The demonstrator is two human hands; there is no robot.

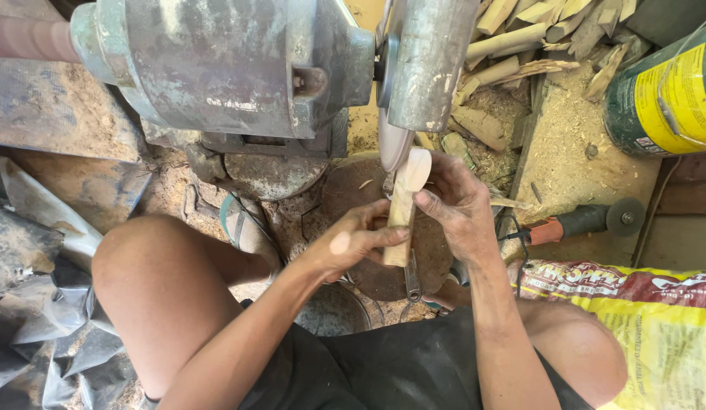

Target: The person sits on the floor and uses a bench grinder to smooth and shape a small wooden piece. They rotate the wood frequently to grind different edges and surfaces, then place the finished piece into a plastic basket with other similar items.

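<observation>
Both hands grip wooden spoon blank: left hand at handle, right hand near bowl, seemingly touching grinder disc.

Bright, even daylight; sharp focus

Pale unfinished wooden spoon blank, rounded bowl end up and flat straight handle running down toward the person, held nearly upright with a slight tilt, bowl edge touching the grey grinding disc, handle gripped between left hand and right hand.
</observation>
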